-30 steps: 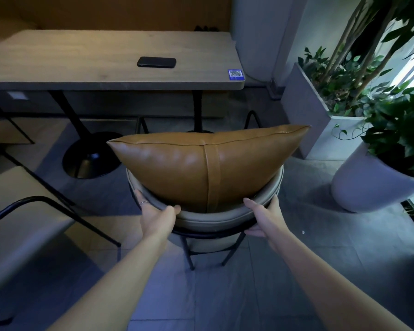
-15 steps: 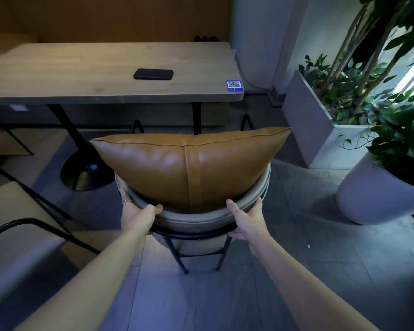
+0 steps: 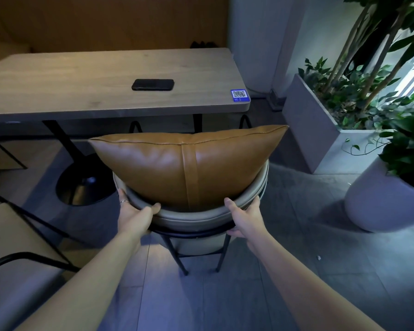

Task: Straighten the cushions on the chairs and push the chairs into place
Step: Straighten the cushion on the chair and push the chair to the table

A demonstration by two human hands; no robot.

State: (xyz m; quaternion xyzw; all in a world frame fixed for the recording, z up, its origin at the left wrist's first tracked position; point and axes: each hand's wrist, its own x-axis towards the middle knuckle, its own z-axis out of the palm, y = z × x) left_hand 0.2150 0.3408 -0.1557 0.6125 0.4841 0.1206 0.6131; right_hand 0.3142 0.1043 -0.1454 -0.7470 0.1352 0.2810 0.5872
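A tan leather cushion [image 3: 187, 163] stands upright against the curved grey backrest of a chair [image 3: 196, 217] with thin black legs, seen from behind. My left hand [image 3: 135, 212] grips the left side of the backrest's top rim, thumb over the edge. My right hand [image 3: 245, 217] grips the right side of the same rim. The chair's front reaches the near edge of a long wooden table [image 3: 81, 75]; its seat is hidden behind the cushion.
A black phone [image 3: 153, 84] and a blue QR sticker [image 3: 239, 95] lie on the table. The table's black round base [image 3: 81, 191] stands left of the chair. Another chair [image 3: 14, 237] is at near left. A grey planter box [image 3: 313, 130] and a round pot [image 3: 382, 199] stand to the right.
With both hands still on the backrest, the chair and its cushion have moved forward towards the table, and I have followed.
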